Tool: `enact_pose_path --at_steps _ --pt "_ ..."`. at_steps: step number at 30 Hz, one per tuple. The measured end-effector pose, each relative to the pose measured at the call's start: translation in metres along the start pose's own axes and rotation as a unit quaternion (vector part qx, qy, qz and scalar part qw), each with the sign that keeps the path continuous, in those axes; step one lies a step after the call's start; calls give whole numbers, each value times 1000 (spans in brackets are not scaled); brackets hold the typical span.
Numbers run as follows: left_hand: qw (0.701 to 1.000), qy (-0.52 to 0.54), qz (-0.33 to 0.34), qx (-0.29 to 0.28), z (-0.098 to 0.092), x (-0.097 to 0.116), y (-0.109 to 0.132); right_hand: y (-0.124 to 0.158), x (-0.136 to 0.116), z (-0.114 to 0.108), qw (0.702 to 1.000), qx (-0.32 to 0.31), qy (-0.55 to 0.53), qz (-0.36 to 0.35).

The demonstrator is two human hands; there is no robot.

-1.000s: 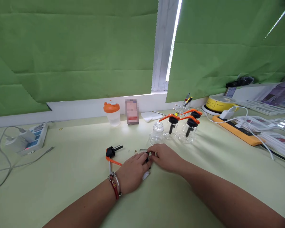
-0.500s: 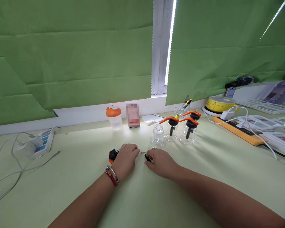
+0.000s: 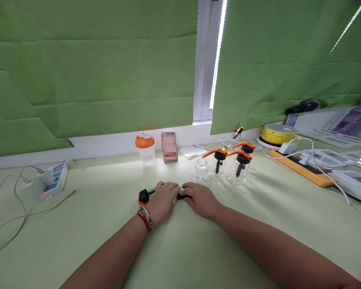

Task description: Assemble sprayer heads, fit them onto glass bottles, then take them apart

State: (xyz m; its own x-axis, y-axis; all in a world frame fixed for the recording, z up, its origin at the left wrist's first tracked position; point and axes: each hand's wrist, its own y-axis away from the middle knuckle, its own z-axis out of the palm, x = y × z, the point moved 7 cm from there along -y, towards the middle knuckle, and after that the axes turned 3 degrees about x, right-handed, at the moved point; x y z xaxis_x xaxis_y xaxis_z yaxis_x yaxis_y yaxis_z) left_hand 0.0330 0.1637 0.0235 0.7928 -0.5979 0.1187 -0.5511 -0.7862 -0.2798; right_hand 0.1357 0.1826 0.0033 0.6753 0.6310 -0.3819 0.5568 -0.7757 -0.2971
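My left hand [image 3: 164,200] is closed over a black-and-orange spray head [image 3: 143,196], whose thin metal rod runs in under the fingers. Most of its grip is hidden from above. A small black plastic part [image 3: 184,196] is pinched in my right hand [image 3: 201,199], close against the left fingertips. Between the two hands a small coil spring [image 3: 180,192] shows in part. Just behind the right hand stands an open clear jar [image 3: 200,170]. Beside it are several clear jars with black caps and orange levers [image 3: 242,157] bearing thin metal spouts.
An orange-lidded cup [image 3: 145,149] and a small pinkish box [image 3: 169,147] stand by the wall. White paper [image 3: 190,151] lies near them. At left is a white power strip [image 3: 55,182] with loose cables; at right, an orange power strip [image 3: 301,167], a yellow round tin [image 3: 278,134] and plastic trays [image 3: 355,181].
My hands have come together. The right hand has moved slightly left and up with the black part, and the spring that showed in the gap is now mostly covered.
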Motion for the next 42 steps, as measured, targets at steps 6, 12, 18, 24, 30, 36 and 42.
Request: enact_pose_path --at_steps 6,12,18,24,30,36,42 --pt "985 -98 -144 21 -58 -43 12 -2 6 2 1000 1 17 25" --pt "916 -32 -377 -132 -47 -92 59 -4 10 2 998 -6 38 40" --pt "924 39 -370 -93 -23 -91 71 0 7 -4 999 9 23 40" --pt "941 131 -300 -80 -29 -63 67 12 -21 -14 996 23 -83 13" --pt "943 217 -238 -89 -16 -28 64 32 -33 26 938 -190 -274 97" --pt "942 218 -242 -80 -13 -29 64 32 -34 22 904 -224 -350 101" --pt "950 226 -205 -71 -14 -24 61 34 -37 20 898 -237 -356 107"
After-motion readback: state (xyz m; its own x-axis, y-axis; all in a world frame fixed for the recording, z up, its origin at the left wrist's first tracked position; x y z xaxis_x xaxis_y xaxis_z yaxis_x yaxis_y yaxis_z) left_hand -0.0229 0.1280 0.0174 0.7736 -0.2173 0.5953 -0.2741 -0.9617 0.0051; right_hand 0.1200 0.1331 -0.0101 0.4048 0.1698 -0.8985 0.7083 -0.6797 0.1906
